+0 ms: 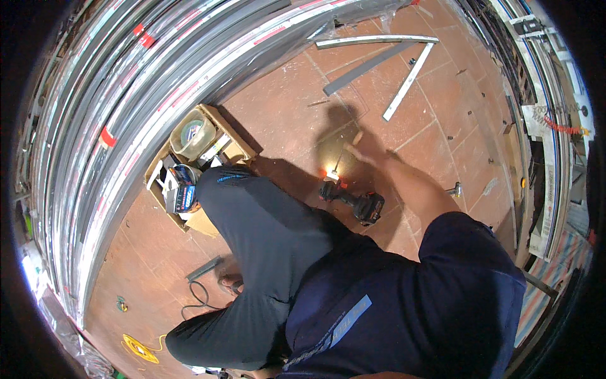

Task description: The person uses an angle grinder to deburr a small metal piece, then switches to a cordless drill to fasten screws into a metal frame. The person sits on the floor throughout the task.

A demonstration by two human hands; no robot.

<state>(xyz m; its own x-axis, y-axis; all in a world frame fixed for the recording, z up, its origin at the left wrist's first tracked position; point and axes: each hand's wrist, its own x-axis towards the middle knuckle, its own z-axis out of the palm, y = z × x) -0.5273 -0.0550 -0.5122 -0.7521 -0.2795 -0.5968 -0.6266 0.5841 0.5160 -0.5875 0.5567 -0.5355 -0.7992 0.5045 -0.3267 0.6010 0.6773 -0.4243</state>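
A black and red cordless drill lies in front of me with its lamp lit. A thin, long bit extends forward from its chuck. My right hand is stretched past the front of the drill, close to the bit's tip, and not on the drill's handle. Its fingers look apart, one pointing left toward the bit; glare makes contact hard to judge. A small brown piece shows beside the fingertips, and whether it is a finger or a separate object is unclear. My left hand is out of view.
A cardboard box holding a clear tub and packages stands by my knee. Long wrapped profiles line the left. Cut strips lie ahead on the tiled floor. A yellow coil and a black cable lie at lower left.
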